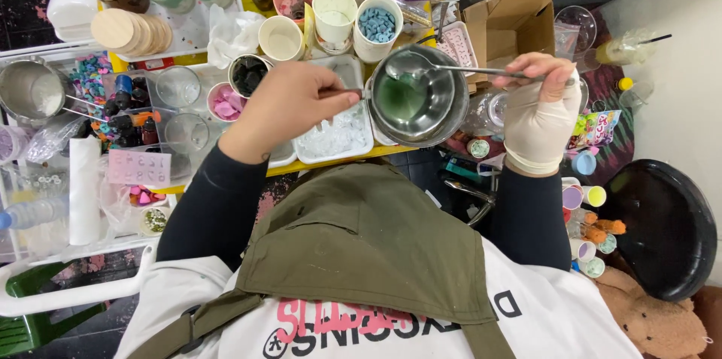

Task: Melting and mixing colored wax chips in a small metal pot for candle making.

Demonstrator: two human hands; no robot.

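The left hand [289, 107] is clenched around the handle of a small steel pot [416, 96], holding it over the white tray [335, 137] on the yellow bench [342, 157]. Green liquid [398, 97] sits in the pot's bottom. The right hand [538, 107], in a white glove, pinches a long metal spoon [451, 67] whose bowl rests at the pot's far rim. Just behind stands a cup of blue pieces [377, 26].

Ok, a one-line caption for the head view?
Left hand grips pot handle; gloved right hand holds spoon over green liquid.
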